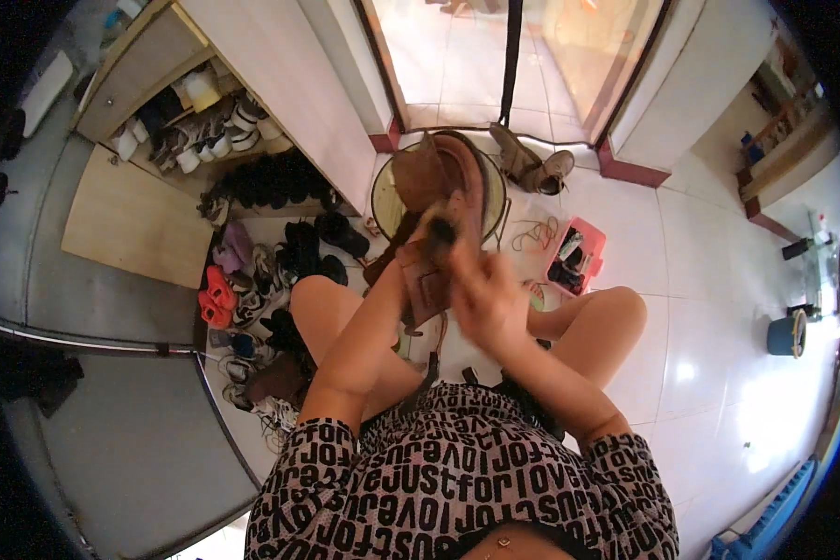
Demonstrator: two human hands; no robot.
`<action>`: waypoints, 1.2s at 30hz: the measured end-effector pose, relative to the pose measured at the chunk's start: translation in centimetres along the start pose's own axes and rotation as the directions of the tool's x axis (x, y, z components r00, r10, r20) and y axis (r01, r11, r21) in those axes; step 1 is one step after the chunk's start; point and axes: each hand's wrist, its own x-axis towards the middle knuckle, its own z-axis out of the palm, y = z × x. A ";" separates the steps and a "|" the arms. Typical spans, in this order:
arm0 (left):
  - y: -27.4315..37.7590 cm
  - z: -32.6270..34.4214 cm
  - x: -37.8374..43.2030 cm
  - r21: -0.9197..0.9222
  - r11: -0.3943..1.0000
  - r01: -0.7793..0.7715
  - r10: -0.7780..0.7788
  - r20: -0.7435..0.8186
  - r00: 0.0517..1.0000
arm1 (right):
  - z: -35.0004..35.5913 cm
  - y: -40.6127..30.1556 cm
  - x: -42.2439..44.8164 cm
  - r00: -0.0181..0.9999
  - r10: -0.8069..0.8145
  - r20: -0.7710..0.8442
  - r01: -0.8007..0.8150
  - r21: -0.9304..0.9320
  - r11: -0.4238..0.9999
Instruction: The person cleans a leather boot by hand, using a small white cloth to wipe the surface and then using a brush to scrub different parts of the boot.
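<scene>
A brown leather article (470,168), apparently a bag, lies over a round stool (386,199) between my knees. Its lower leather part with a stitched patch (430,290) hangs toward me, near my left wrist. My left hand (453,204) is in front of the leather, its fingers around a small dark round thing (441,229), too blurred to name. Close beside it is my right hand (490,297), smeared by motion, fingers toward the dark thing. Whether the right hand holds anything is hidden by the blur. A thin strap (434,357) dangles below.
Brown boots (525,164) stand by the glass door (455,70). A pink box (595,241) of small items sits right, near a loose cord (537,234). Many shoes (252,294) crowd the floor at left, beside an open shoe cabinet (280,84). A blue bucket (780,336) is far right.
</scene>
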 end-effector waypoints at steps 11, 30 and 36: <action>2.0 -1.3 -2.4 0.609 0.747 -0.266 0.321 0.021 0.947 | 0.7 1.0 -1.0 0.982 -0.180 0.051 0.169 0.176 0.970; 7.8 -6.3 -0.4 -0.014 1.000 0.019 -0.021 -0.241 0.970 | -3.7 1.5 3.3 0.783 -0.456 0.423 0.032 0.705 0.709; 9.4 -9.6 1.6 0.124 0.990 0.073 -0.048 -0.194 0.980 | -4.1 4.5 4.0 0.980 -0.047 -0.194 0.142 0.514 0.846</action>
